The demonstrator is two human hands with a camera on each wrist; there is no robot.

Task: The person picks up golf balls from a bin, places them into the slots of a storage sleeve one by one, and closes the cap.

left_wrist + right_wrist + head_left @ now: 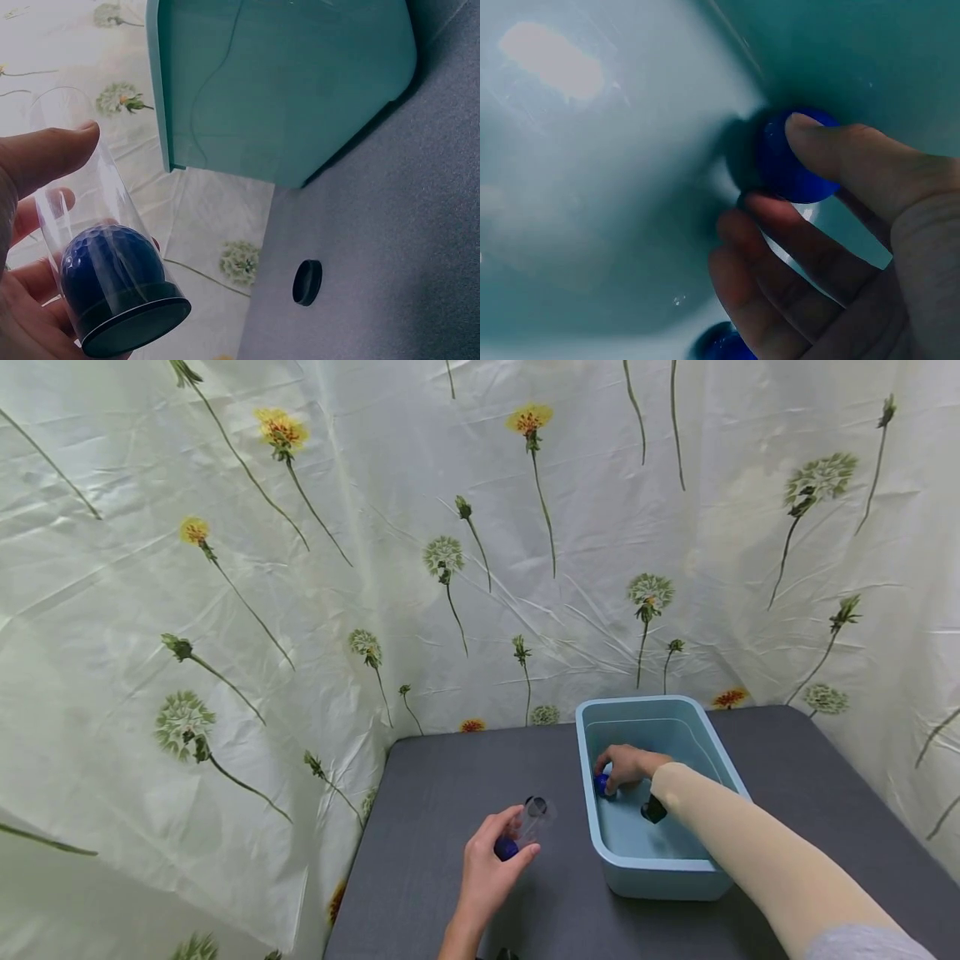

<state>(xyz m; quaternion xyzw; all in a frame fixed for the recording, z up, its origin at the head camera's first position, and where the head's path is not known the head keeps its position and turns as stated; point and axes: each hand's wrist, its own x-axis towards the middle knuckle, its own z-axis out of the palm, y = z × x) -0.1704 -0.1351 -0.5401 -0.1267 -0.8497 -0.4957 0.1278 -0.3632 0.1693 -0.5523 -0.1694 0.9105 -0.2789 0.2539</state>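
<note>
My left hand grips a clear plastic tube above the table. Inside the tube, at its lower end, sits a dimpled dark blue golf ball against a black end cap. The tube's other end shows no cap in the left wrist view. My right hand reaches into the light blue bin, with thumb and fingers around a blue ball by the bin's wall. Part of a second blue ball shows below the fingers in the right wrist view.
A loose black cap lies on the dark grey table near the bin. Behind the table hangs a white curtain with dandelion prints. The bin's raised rim surrounds the right forearm's path.
</note>
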